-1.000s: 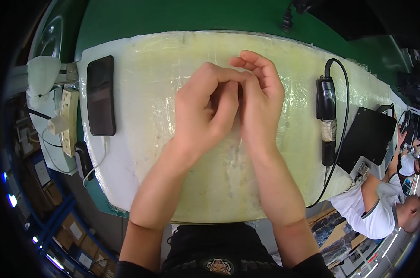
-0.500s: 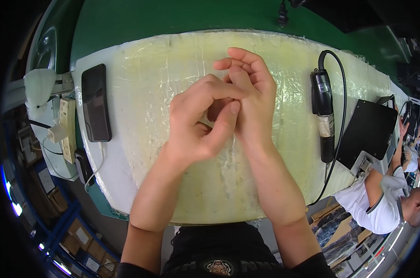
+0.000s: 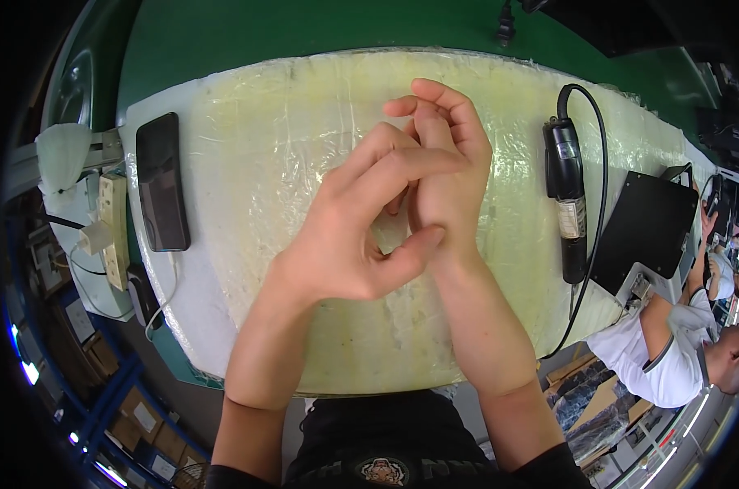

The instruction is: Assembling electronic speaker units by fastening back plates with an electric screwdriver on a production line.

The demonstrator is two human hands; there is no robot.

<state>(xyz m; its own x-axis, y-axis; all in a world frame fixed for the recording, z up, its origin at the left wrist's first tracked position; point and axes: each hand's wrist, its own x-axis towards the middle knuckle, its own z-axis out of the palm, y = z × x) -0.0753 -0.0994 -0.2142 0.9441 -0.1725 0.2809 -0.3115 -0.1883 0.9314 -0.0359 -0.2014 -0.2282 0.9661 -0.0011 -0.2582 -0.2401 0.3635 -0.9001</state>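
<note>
Both of my hands are raised over the middle of the plastic-wrapped work surface [image 3: 247, 326]. My left hand [image 3: 357, 224] is closed around the side of my right hand [image 3: 455, 179]. Its index finger lies across the right hand below the thumb, and its thumb presses near the wrist. Some left fingertips are hidden behind the right hand. My right hand points away from me, its fingers loosely bent and partly apart, with no object visible in them.
On the left lies a black phone [image 3: 162, 183] with a white cable, beside a power strip [image 3: 114, 232]. To the right are a corded black electric screwdriver [image 3: 565, 175] and a black flat panel [image 3: 645, 232]. A person in a white shirt [image 3: 655, 359] is beyond, at right.
My left thumb has slid down toward the right wrist, and the left index finger reaches further across the right hand. The left hand has opened wider around it.
</note>
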